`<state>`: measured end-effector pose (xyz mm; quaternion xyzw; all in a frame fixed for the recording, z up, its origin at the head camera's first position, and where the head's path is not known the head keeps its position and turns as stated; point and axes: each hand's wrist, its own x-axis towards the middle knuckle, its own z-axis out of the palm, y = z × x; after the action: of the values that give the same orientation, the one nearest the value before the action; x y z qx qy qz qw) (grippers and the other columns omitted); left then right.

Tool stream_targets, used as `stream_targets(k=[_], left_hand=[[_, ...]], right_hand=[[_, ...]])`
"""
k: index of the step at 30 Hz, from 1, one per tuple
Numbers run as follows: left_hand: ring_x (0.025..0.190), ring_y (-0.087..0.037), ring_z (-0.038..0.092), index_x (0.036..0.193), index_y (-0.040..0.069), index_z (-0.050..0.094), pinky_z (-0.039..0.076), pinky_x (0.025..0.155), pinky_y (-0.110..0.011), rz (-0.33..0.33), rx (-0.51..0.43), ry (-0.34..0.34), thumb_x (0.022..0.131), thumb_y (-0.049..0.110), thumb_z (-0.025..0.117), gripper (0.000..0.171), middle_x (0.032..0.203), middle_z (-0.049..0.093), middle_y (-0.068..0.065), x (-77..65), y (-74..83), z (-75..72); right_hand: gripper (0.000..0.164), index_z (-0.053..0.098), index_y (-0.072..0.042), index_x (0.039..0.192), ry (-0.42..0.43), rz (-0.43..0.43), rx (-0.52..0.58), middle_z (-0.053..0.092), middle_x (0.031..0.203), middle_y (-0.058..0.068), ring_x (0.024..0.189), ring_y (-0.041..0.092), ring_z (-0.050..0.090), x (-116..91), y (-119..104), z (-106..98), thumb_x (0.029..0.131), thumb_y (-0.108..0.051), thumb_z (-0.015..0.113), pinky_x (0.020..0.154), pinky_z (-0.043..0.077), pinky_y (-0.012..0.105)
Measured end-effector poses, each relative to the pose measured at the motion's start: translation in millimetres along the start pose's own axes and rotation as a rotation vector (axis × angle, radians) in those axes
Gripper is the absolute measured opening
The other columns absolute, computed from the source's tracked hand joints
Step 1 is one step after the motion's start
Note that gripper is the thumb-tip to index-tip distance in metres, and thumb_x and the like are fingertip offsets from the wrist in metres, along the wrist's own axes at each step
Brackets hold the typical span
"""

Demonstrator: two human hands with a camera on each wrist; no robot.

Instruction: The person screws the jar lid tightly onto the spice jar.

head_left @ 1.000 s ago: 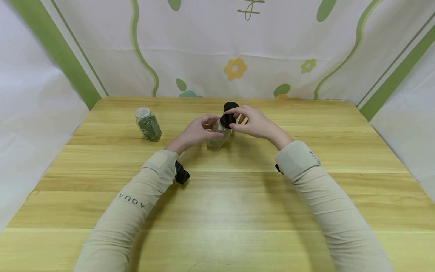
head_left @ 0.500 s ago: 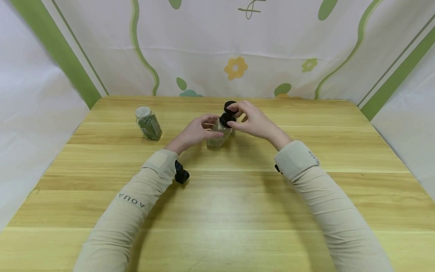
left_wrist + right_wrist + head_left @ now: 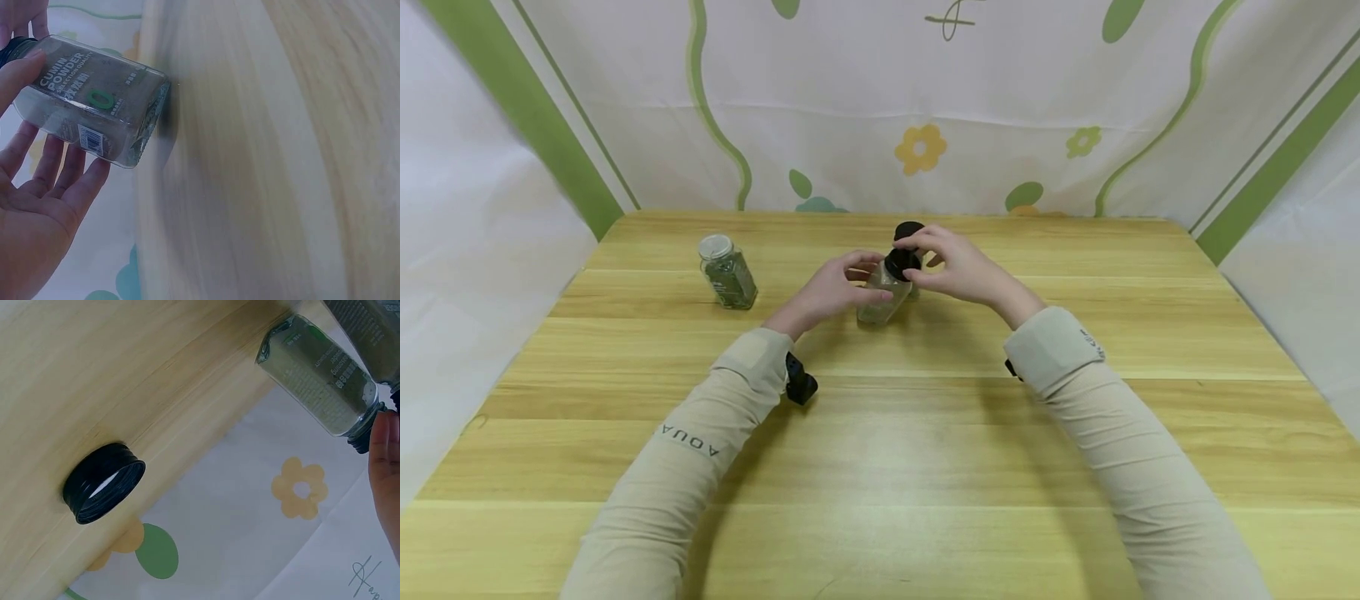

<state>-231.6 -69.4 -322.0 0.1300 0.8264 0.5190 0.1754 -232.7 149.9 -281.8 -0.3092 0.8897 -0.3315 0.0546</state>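
My left hand [image 3: 838, 287] holds a clear jar of cumin powder [image 3: 94, 94] around its sides, thumb on the near side. This jar leans to the right; I cannot tell whether its base touches the table. With thumb and index finger, my right hand [image 3: 958, 268] pinches the jar's black lid [image 3: 898, 265]. Close behind stands a second jar [image 3: 909, 234] with a black lid, mostly hidden in the head view; its glass body [image 3: 319, 375] shows in the right wrist view. Farther left is a jar of green herbs [image 3: 730, 277] with a whitish top.
The wooden table [image 3: 880, 467] reaches back to a printed white cloth [image 3: 835, 75]. A black ring-shaped piece [image 3: 75, 487] shows in the right wrist view; I cannot tell what it rests on or find it in the head view.
My right index finger has lifted and come back down around the lid, the thumb shifting slightly. The left hand and the cumin jar keep nearly the same place.
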Motion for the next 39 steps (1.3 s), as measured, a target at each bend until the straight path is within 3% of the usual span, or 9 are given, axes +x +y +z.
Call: stream_targets(k=[7, 14, 20, 33, 39], left_hand=[[0.133, -0.027, 0.042, 0.141, 0.02, 0.045, 0.039, 0.109, -0.045, 0.008, -0.004, -0.002, 0.085, 0.027, 0.073, 0.063, 0.141, 0.046, -0.007, -0.1, 0.0, 0.1], [0.132, -0.026, 0.043, 0.14, 0.021, 0.045, 0.039, 0.109, -0.046, 0.004, 0.004, -0.001, 0.084, 0.029, 0.074, 0.064, 0.14, 0.047, -0.005, 0.1, -0.5, -0.1], [0.133, -0.027, 0.042, 0.14, 0.021, 0.044, 0.038, 0.109, -0.047, 0.008, -0.003, -0.012, 0.084, 0.029, 0.074, 0.064, 0.141, 0.046, -0.006, 0.6, -0.3, -1.1], [0.133, -0.027, 0.042, 0.141, 0.022, 0.044, 0.039, 0.109, -0.047, 0.011, 0.006, -0.014, 0.084, 0.029, 0.074, 0.064, 0.142, 0.045, -0.006, 1.1, -0.1, -0.2], [0.133, -0.027, 0.041, 0.141, 0.023, 0.044, 0.038, 0.109, -0.047, 0.009, 0.008, -0.02, 0.084, 0.031, 0.073, 0.065, 0.143, 0.044, -0.005, 0.4, 0.7, -0.2]], right_hand=[[0.041, 0.056, -0.003, 0.128, 0.042, 0.085, 0.005, 0.056, 0.116, 0.014, 0.108, 0.025, 0.054, 1.8, -4.7, 2.8, 0.092, -0.022, 0.064, 0.093, 0.05, 0.043], [0.047, 0.048, -0.004, 0.138, -0.011, 0.007, 0.004, 0.049, 0.137, 0.016, 0.114, 0.028, 0.051, 0.7, -1.7, 1.5, 0.093, -0.013, 0.06, 0.097, 0.048, 0.046], [0.044, 0.051, -0.004, 0.136, -0.023, -0.006, 0.016, 0.05, 0.136, 0.016, 0.113, 0.028, 0.052, 0.7, -0.6, 0.5, 0.093, -0.011, 0.059, 0.097, 0.048, 0.049], [0.044, 0.055, -0.006, 0.13, 0.014, 0.135, -0.023, 0.057, 0.121, 0.011, 0.107, 0.027, 0.059, 2.8, -3.4, 1.8, 0.093, -0.029, 0.063, 0.092, 0.05, 0.04], [0.04, 0.057, -0.008, 0.13, 0.05, 0.031, -0.016, 0.057, 0.128, 0.01, 0.109, 0.024, 0.057, -0.1, -1.1, 1.0, 0.093, -0.023, 0.063, 0.092, 0.051, 0.042]])
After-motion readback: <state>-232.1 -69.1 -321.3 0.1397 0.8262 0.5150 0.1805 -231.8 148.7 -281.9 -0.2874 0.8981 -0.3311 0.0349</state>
